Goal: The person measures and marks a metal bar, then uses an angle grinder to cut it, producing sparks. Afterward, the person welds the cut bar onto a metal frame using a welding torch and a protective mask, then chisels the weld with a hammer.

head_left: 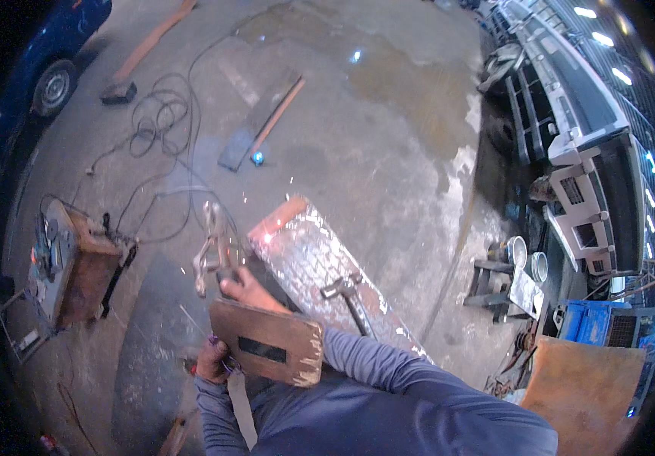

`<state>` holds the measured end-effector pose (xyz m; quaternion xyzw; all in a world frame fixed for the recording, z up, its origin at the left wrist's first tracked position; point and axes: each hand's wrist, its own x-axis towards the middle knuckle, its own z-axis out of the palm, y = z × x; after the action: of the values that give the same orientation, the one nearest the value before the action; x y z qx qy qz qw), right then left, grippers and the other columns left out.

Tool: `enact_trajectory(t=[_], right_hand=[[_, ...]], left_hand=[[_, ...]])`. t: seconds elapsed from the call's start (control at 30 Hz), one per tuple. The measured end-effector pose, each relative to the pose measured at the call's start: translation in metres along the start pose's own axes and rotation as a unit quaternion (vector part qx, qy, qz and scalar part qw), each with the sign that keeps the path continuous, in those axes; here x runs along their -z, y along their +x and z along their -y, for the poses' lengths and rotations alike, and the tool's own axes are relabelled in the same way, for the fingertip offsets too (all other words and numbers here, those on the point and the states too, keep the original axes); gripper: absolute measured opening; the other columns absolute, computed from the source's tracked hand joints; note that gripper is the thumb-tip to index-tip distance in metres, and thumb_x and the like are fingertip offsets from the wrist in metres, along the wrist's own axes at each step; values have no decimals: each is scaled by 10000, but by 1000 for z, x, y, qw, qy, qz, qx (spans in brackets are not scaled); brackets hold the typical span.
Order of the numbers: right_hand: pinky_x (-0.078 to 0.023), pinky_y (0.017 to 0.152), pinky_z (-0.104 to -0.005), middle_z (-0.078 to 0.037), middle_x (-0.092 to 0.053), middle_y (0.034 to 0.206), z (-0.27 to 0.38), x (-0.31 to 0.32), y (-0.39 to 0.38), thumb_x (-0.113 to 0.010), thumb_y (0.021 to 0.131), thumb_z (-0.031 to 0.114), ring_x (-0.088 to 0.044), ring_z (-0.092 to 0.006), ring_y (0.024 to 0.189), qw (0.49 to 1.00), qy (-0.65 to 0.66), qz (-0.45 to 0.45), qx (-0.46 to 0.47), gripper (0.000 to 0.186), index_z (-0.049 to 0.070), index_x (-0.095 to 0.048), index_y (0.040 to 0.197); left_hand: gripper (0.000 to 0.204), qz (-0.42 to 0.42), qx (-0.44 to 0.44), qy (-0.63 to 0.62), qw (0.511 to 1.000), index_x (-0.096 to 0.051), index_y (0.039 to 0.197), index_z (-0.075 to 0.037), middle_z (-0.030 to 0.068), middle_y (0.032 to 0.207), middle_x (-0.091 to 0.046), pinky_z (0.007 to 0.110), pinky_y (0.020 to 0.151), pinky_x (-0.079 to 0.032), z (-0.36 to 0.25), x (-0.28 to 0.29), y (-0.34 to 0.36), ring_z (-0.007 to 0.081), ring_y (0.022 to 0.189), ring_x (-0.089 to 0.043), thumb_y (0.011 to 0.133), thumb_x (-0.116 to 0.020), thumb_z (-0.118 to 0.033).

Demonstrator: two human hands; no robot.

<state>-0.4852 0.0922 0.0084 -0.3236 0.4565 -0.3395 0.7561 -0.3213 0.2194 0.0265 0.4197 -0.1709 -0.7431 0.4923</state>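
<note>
My left hand is closed at the left edge of a brown handheld welding shield with a dark rectangular window. A thin rod sticks up beside those fingers. Just beyond the shield, my right hand is closed around the dark end of a clamp-like metal tool; its exact kind is unclear. To the right of that hand lies a worn metal plate with a raised tread pattern. A bright glowing spot shows at its far left corner, with sparks around. A hammer rests on the plate.
Cables coil across the concrete floor. A box-shaped rusty machine stands at left. Farther off lie long metal pieces. On the right are a small stand, white buckets, an orange-brown sheet and large vehicle panels.
</note>
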Motion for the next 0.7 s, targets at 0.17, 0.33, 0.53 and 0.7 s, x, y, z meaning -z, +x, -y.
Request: enact_trajectory(t=[0.17, 0.33, 0.53, 0.7], right_hand=[[-483, 851, -382, -169, -613, 1065, 0, -13, 14, -643, 953, 338, -562, -222, 1013, 991, -107, 21, -83, 604, -8, -416, 1394], [-484, 905, -388, -137, -649, 1123, 18, 15, -12, -604, 970, 350, -608, -244, 1040, 978, -204, 39, 33, 458, 3, -563, 1267], [-503, 876, -406, -211, -643, 1103, 69, 105, -152, -694, 873, 280, -635, -353, 1016, 863, -451, -224, 34, 420, -8, -598, 1163], [-482, 869, -478, -240, -584, 1132, -7, 178, -225, -764, 792, 241, -592, -412, 1037, 737, -609, -294, 2, 506, 2, -540, 1178]], left_hand=[[722, 43, 51, -46, 997, -519, 1334, -5, 82, 1191, -654, 359, 870, -547, -20, -13, 10, 236, 1022, -664, 763, -835, -314], [606, 63, 14, 36, 997, -540, 1287, -27, 103, 1186, -638, 433, 894, -536, 4, 9, 18, 244, 1082, -643, 821, -730, -366], [469, 15, 43, -175, 984, -534, 1352, -63, 146, 1332, -604, 493, 1017, -497, 33, 45, 4, 325, 1187, -612, 941, -653, -257], [472, -22, 44, -229, 972, -524, 1369, -69, 129, 1343, -607, 490, 1017, -502, 41, 66, 10, 316, 1187, -616, 956, -645, -264]])
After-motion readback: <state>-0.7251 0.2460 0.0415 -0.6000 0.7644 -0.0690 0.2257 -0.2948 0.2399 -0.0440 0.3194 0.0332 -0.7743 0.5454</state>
